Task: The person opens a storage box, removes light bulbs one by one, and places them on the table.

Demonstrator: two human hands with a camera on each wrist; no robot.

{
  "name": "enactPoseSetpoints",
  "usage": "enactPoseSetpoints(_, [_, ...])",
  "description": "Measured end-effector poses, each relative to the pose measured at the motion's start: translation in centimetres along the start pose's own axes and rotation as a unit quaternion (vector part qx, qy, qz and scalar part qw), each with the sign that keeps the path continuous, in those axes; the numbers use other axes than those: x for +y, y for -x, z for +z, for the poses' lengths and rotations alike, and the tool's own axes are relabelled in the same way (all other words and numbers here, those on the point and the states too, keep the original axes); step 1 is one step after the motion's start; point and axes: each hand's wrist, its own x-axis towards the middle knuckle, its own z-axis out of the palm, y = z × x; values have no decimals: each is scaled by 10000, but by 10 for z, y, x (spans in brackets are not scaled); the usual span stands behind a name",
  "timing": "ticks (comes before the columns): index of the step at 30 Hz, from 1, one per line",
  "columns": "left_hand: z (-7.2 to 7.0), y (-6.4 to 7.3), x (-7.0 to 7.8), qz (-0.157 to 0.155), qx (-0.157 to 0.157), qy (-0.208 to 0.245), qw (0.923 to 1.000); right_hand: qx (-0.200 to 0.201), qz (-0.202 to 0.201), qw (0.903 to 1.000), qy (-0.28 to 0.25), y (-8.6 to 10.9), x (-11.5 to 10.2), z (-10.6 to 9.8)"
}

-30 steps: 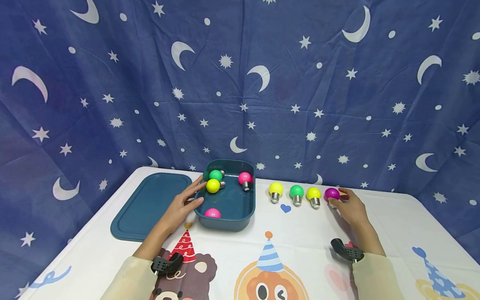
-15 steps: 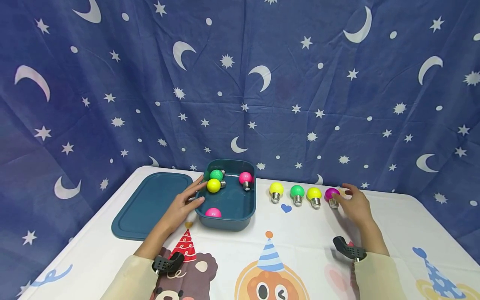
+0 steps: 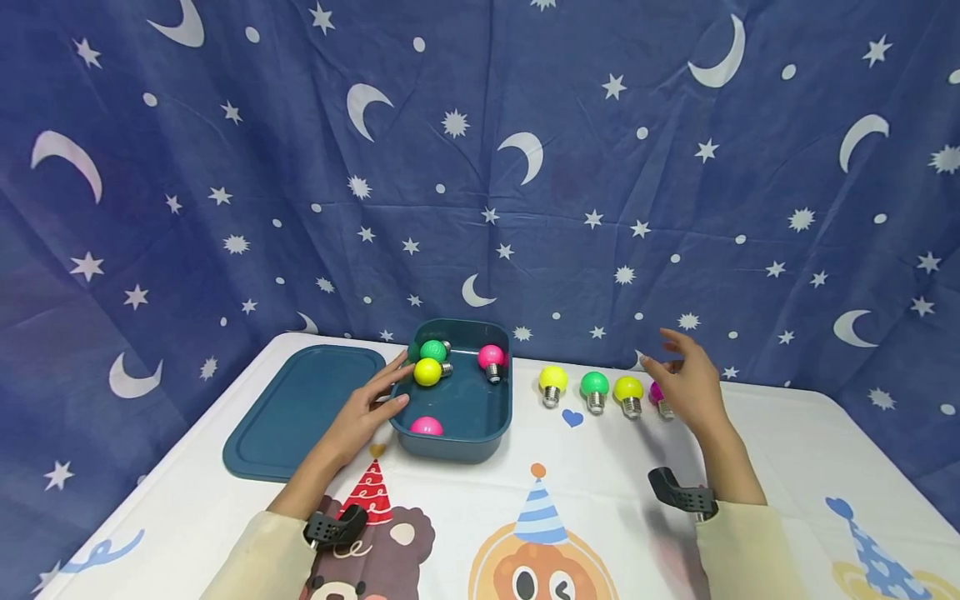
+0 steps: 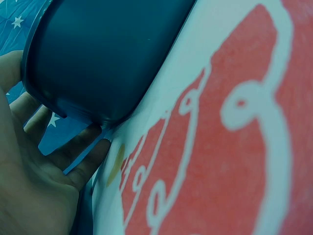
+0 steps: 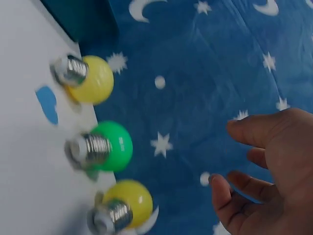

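In the head view my left hand [image 3: 362,418] rests spread along the left side of a dark teal bin [image 3: 450,450]. The left wrist view has its fingers at the bin's wall [image 4: 98,58]. Inside the bin lie a green bulb [image 3: 432,350], a yellow bulb [image 3: 427,372] and two pink ones, the nearer pink bulb [image 3: 427,426] partly hidden by the rim. My right hand [image 3: 692,385], holding nothing, is raised with loosely bent fingers. It overlaps a purple bulb [image 3: 664,407] at the right end of a row. The right wrist view shows a gap between thumb and fingers.
Left of the purple bulb, the row holds a yellow bulb [image 3: 629,389], a green bulb [image 3: 595,384] and another yellow bulb [image 3: 552,379]. A flat teal lid [image 3: 300,417] lies left of the bin. A starry blue curtain [image 3: 480,208] hangs behind the white-covered table [image 3: 600,467].
My right hand has let go of the purple bulb, drawn back a little to the right, then risen up and leftward above it. My left hand has stayed at the bin.
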Motion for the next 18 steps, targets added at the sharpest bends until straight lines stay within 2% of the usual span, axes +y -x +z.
enactPoseSetpoints(5, [0, 0, -1, 40, -11, -20, 10000, -160, -533, 9983, -177, 3, -29, 15])
enactPoseSetpoints(10, [1, 0, -1, 85, 1, -19, 10000, -521, -1003, 9926, -437, 8, -61, 36])
enactPoseSetpoints(15, [1, 0, -2, 80, 4, -32, 10000, -954, -1397, 9835, -635, 18, -87, 57])
enactPoseSetpoints(18, [1, 0, -1, 28, 9, -22, 10000, -1287, -1576, 9749, -902, 23, -101, 68])
